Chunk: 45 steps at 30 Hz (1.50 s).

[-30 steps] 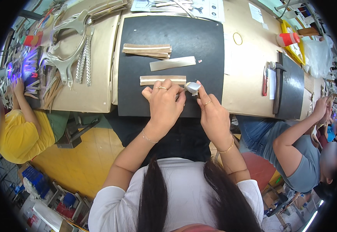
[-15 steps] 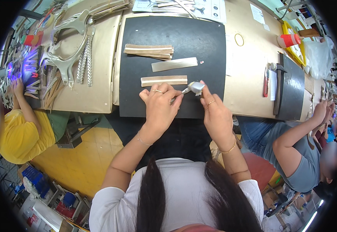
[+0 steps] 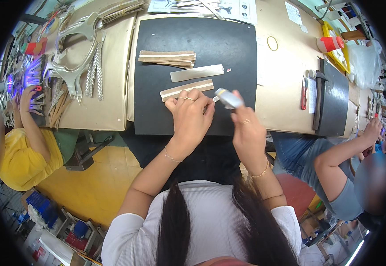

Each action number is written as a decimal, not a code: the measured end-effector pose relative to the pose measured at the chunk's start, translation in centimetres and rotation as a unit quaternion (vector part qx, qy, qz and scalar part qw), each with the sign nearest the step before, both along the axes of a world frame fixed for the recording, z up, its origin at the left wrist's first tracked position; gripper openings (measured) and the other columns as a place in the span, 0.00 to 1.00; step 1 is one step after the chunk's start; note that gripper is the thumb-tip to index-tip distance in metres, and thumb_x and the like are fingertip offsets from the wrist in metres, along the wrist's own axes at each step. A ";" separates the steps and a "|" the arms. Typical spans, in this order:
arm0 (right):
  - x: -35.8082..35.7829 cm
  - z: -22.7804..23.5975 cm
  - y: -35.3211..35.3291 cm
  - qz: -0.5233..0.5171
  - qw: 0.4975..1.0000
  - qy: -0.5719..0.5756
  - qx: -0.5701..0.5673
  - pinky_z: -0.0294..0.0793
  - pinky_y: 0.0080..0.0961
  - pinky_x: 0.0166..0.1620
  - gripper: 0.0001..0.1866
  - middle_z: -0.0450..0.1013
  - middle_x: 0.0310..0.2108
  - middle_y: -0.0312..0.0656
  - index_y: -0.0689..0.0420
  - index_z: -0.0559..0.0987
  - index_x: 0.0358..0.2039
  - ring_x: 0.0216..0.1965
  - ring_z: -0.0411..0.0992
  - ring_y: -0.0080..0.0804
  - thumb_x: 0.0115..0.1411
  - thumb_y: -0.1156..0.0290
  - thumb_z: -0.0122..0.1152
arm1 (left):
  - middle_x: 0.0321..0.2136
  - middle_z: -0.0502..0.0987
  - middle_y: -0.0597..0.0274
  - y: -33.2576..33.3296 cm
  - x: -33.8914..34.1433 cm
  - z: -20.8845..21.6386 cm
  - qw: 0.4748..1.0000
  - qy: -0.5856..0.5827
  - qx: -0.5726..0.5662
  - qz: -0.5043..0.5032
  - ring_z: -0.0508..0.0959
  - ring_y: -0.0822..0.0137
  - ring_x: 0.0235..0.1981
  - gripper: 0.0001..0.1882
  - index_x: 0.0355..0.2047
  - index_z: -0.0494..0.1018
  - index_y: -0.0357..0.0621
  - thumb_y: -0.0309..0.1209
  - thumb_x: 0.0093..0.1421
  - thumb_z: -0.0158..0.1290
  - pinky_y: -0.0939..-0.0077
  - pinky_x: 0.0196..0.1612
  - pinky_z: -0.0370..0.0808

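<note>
My left hand (image 3: 189,116) rests palm down on the black mat (image 3: 228,48), its fingertips on a tan strip (image 3: 186,89) with a pale stripe along it. Beside it, my right hand (image 3: 245,124) grips a small grey tube (image 3: 227,98) whose tip points left toward my left fingers. A second, grey strip (image 3: 197,73) lies just beyond, and a stack of tan strips (image 3: 167,58) sits farther up the mat.
Silver shaped pieces (image 3: 75,66) and braided strips lie on the left board. A red-handled tool (image 3: 304,92) and another black mat (image 3: 335,99) are to the right, with a rubber band (image 3: 272,43) and an orange-capped cup (image 3: 330,43). Other people work on both sides.
My right hand has lifted the grey tube slightly and shifted it right, tilting its tip toward the left fingers. My left hand stays on the tan strip.
</note>
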State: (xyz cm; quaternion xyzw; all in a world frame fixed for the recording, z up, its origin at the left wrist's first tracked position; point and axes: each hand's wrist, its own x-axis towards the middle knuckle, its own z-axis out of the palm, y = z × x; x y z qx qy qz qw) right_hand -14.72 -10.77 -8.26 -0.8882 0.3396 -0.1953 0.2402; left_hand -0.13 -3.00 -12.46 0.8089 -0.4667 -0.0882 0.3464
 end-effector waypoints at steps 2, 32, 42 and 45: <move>0.1 -0.3 0.0 0.022 0.996 0.081 -0.005 0.73 0.38 0.26 0.27 0.70 0.27 0.41 0.48 0.72 0.67 0.23 0.73 0.42 0.68 0.70 0.60 | 0.29 0.77 0.71 0.3 0.0 0.1 1.000 -0.001 0.004 -0.001 0.74 0.66 0.38 0.04 0.30 0.84 0.48 0.32 0.54 0.67 0.62 0.49 0.56; 0.4 0.5 0.4 0.031 0.995 0.091 -0.012 0.74 0.37 0.27 0.27 0.70 0.27 0.41 0.48 0.72 0.67 0.23 0.74 0.41 0.68 0.70 0.60 | 0.29 0.77 0.72 2.2 0.7 0.3 1.000 0.008 -0.004 0.008 0.74 0.67 0.38 0.04 0.29 0.84 0.48 0.31 0.53 0.68 0.63 0.47 0.55; 0.6 0.8 0.3 0.035 0.993 0.102 -0.040 0.74 0.37 0.28 0.29 0.71 0.29 0.41 0.49 0.71 0.68 0.24 0.74 0.41 0.66 0.73 0.62 | 0.27 0.76 0.72 2.0 0.6 0.1 1.000 0.002 0.008 0.008 0.74 0.66 0.37 0.05 0.25 0.82 0.47 0.31 0.53 0.67 0.62 0.46 0.55; 0.7 0.4 0.2 0.022 1.000 -0.004 0.006 0.75 0.38 0.28 0.28 0.71 0.29 0.41 0.48 0.72 0.67 0.25 0.75 0.42 0.67 0.71 0.61 | 0.27 0.76 0.72 1.3 0.5 -0.2 1.000 0.002 -0.016 0.014 0.74 0.66 0.37 0.05 0.26 0.82 0.47 0.31 0.52 0.67 0.61 0.47 0.56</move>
